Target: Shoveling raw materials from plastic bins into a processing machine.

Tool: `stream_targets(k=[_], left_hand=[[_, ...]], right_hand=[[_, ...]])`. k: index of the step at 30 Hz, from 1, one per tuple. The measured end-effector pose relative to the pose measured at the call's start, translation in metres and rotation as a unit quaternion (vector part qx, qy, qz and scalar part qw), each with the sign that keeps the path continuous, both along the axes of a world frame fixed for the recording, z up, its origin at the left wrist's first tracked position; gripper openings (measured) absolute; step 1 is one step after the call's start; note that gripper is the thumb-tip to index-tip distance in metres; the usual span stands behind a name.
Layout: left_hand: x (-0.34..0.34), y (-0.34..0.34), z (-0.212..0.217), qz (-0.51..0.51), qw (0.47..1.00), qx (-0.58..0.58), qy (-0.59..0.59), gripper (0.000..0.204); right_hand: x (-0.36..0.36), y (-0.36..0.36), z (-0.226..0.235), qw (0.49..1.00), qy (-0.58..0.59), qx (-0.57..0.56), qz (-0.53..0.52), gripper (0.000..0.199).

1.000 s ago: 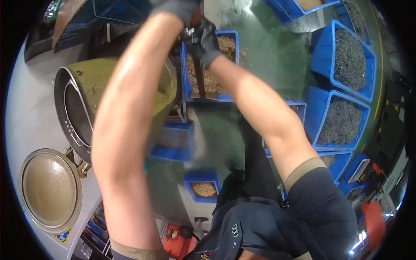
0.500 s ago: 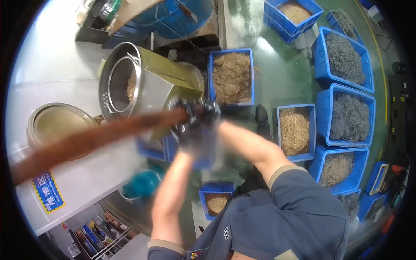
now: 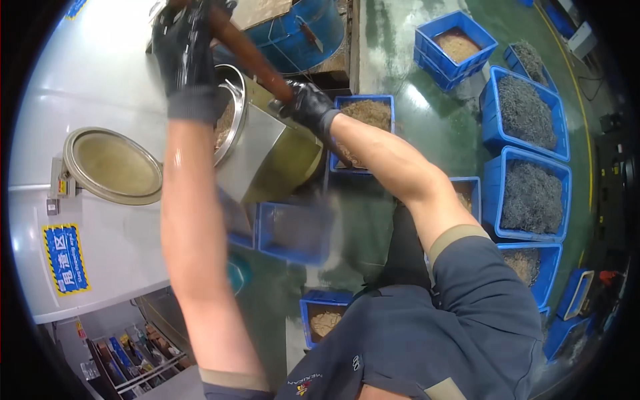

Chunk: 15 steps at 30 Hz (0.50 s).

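Observation:
A long reddish-brown pole (image 3: pixel 250 53) slants across the upper left of the head view, and both black-gloved hands hold it. My left hand (image 3: pixel 190 57), reaching far forward, is closed round its upper part near the top edge. Lower down, my right hand (image 3: pixel 308 107) is wrapped round the pole, whose darker end runs on toward a blue tub (image 3: pixel 392 120) of brown shavings. Beneath my arms lies an olive-and-steel drum machine (image 3: pixel 270 143), its round steel mouth (image 3: pixel 238 127) holding brown shavings. My left arm partly hides that mouth.
Left of the machine is a round lid (image 3: pixel 117 163), near a blue sign (image 3: pixel 65 260) on a white surface. A blue drum (image 3: pixel 300 33) stands beyond. Blue bins (image 3: pixel 490 127) of grey shavings line the right; more blue tubs (image 3: pixel 293 257) sit on the green floor.
My hands, close together before, are now apart: the left has moved forward and left, the right slightly forward. The pole has swung from crossing leftward to slanting forward. The view has shifted.

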<state>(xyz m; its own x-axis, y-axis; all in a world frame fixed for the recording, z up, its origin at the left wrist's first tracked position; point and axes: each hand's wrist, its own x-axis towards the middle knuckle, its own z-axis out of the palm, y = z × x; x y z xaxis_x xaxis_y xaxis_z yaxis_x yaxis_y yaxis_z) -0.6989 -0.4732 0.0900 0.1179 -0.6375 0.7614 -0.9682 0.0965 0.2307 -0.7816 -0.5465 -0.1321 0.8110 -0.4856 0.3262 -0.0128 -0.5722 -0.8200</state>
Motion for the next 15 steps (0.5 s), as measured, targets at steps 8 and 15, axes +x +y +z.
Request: stream_targets(k=[8,15], left_hand=[[-0.07,0.118,-0.014,0.005,0.864,-0.204,0.461,0.036],[-0.151,0.269,-0.049,-0.176,0.883,-0.114,0.42,0.024]], right_hand=[[-0.015,0.115,-0.049,0.987,-0.123,0.056,0.088,0.035],[-0.063,0.204,-0.1,0.971,-0.053,-0.002,0.234,0.042]])
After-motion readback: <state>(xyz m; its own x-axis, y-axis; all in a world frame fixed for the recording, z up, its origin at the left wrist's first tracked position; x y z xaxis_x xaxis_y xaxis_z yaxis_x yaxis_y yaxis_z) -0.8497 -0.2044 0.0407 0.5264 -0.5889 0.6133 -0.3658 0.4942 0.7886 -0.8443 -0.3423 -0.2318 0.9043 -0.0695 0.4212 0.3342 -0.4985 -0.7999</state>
